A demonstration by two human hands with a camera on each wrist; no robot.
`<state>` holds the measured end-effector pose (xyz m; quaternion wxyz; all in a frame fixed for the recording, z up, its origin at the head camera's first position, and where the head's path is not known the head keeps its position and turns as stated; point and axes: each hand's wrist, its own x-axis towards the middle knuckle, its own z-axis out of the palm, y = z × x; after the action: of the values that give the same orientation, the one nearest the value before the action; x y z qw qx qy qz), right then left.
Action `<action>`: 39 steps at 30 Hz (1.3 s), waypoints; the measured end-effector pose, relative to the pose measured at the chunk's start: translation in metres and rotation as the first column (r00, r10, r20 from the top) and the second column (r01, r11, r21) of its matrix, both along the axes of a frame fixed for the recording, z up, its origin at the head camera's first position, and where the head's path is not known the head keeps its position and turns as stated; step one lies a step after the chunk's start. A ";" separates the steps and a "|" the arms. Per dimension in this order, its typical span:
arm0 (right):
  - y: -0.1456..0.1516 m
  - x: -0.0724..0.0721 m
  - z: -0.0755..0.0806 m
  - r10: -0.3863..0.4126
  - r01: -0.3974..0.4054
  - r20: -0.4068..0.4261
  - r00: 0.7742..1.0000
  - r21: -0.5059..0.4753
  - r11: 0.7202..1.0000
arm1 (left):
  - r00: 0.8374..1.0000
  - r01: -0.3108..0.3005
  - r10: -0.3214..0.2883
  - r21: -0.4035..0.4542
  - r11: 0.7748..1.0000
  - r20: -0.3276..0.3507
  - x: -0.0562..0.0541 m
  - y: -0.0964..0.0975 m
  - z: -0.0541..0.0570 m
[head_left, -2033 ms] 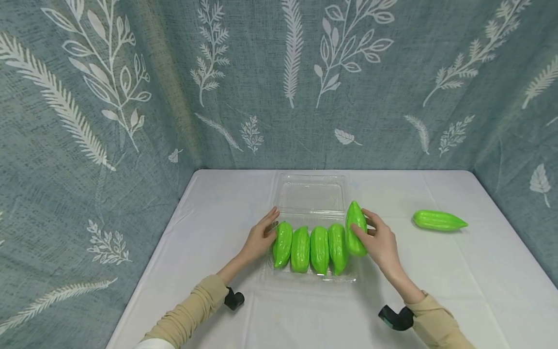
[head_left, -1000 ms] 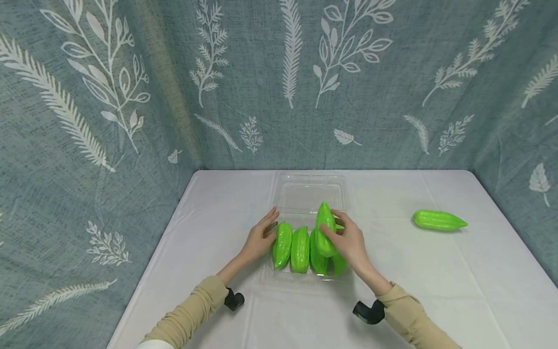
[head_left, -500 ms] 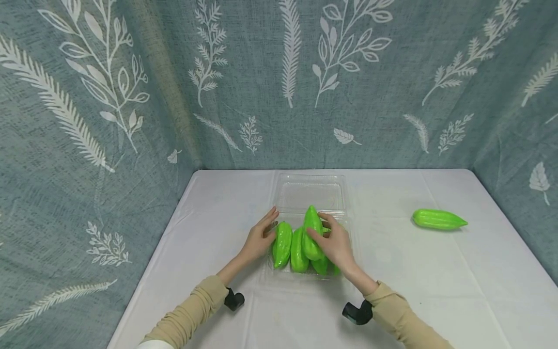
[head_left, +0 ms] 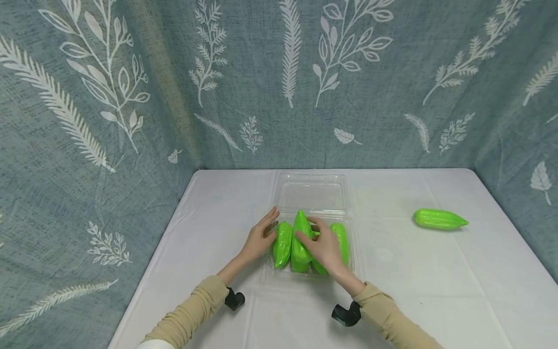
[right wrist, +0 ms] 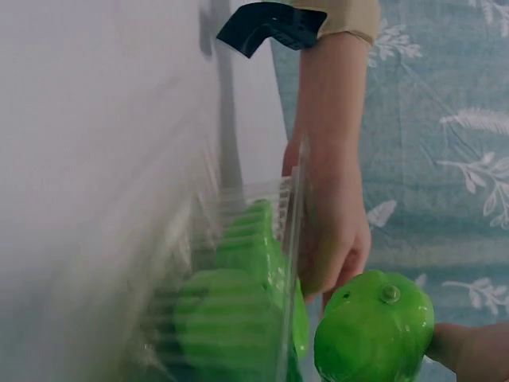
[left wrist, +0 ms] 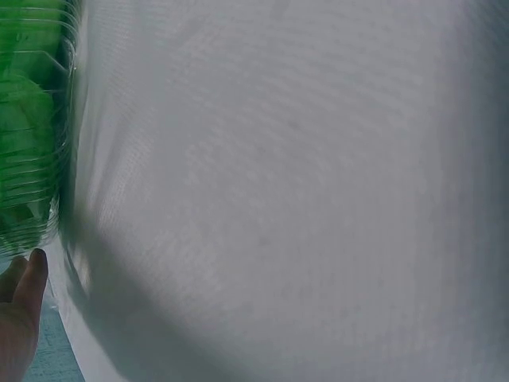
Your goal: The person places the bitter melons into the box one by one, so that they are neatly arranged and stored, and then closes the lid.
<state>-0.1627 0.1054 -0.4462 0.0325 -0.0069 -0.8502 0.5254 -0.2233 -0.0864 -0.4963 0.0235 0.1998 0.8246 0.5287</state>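
My right hand [head_left: 326, 246] pinches a bright green, ribbed toy vegetable with a pointed tip [head_left: 301, 238], holding it above a row of similar ones in a clear plastic clamshell box [head_left: 311, 193]. Its tip points to the back. The leftmost green vegetable [head_left: 283, 245] and the rightmost one [head_left: 342, 242] show well; those between are partly covered by the held piece and the hand. My left hand [head_left: 257, 241] rests at the box's left side, fingers fairly straight. In the left wrist view, its fingertips [left wrist: 36, 270] touch the box's edge.
Another green vegetable [head_left: 440, 219] lies on its side at the right of the white-covered table [head_left: 405, 281]. The box's lid lies flipped open toward the back. A blue-grey leaf-patterned curtain [head_left: 270, 126] hangs behind the table and along both sides.
My right hand has carried the held vegetable leftward across the row, from the box's right edge to above the second one from the left. The left hand has stayed in place.
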 end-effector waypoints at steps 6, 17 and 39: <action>-0.012 -0.003 -0.004 0.001 0.000 -0.037 0.999 0.046 0.999 | 1.000 -0.009 0.009 -0.018 1.000 0.004 0.000 0.001 0.000; -0.022 -0.005 -0.009 0.018 0.001 -0.146 0.989 0.132 0.991 | 1.000 -0.002 0.002 -0.014 1.000 0.006 -0.001 0.001 -0.003; -0.021 -0.002 -0.010 0.065 -0.037 -0.139 0.988 0.193 0.980 | 0.999 -0.013 0.011 -0.025 1.000 -0.048 -0.002 0.001 -0.004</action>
<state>-0.1644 0.0840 -0.4559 0.0808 0.0562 -0.8918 0.4416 -0.2249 -0.0853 -0.5006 0.0033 0.2070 0.8328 0.5134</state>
